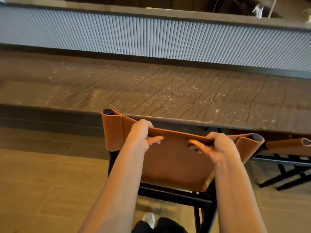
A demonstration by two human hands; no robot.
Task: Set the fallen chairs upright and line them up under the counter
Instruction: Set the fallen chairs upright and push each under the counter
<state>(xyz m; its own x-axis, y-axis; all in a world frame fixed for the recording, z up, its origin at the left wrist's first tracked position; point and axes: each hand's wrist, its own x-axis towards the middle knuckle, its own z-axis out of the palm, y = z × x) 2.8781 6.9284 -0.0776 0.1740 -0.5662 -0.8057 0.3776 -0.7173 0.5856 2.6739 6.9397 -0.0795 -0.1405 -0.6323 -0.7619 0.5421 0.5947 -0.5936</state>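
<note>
Chair (176, 162): upright, its tan leather back right at the near edge of the table (168, 91).
Left grip (142, 133): fingers curled over the top edge of the back, thumb on the near face, pinching the leather.
Right grip (217, 145): the same hold, further right along that edge.
Step in hand: I'd say sliding it in under the table.
Doing it well: push evenly with both hands so the chair goes in straight, square to the table edge and level with the second chair (289, 147) on the right.
Hidden: the seat and far legs; most of the second chair is cut off.
Unclear: whether the back touches the table edge; the picture is blurred.
</note>
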